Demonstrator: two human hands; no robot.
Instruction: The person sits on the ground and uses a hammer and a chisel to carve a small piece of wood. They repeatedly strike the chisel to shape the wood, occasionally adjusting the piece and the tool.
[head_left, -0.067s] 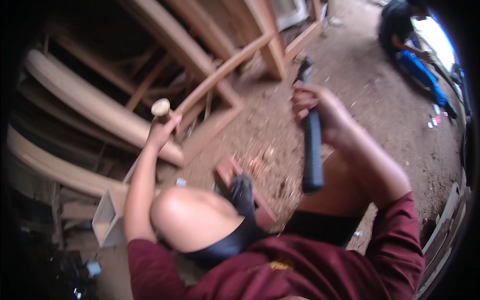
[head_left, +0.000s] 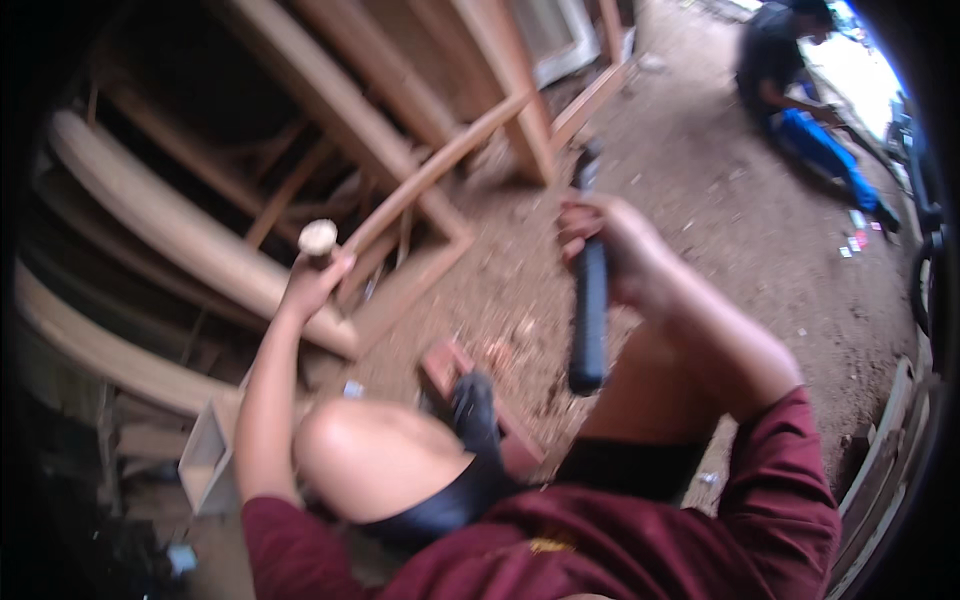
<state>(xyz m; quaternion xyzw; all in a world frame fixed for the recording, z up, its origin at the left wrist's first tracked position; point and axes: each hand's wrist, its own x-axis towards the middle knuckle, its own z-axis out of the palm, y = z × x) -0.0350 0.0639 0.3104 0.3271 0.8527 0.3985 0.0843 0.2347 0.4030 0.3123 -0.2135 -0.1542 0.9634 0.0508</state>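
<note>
My left hand (head_left: 312,285), left of centre, is closed round a short tool with a pale, round wooden top (head_left: 318,238); its lower end is hidden. My right hand (head_left: 615,240) grips a hammer (head_left: 590,320) high on its long black handle, near the dark, blurred head at the upper end. Both hands are held apart above my bent legs. Below and between them a reddish wooden block (head_left: 440,365) lies on the ground beside my dark-shod foot (head_left: 475,410).
Wooden frames and curved pieces (head_left: 150,210) fill the left and upper middle. A pale box-like piece (head_left: 205,460) is by my left arm. A person (head_left: 775,70) in blue trousers sits on the dirt floor at upper right. Boards (head_left: 880,450) lean at the right edge.
The whole view has shifted slightly. Both hands, still holding their tools, appear a little farther left and lower in the picture, the right one more so.
</note>
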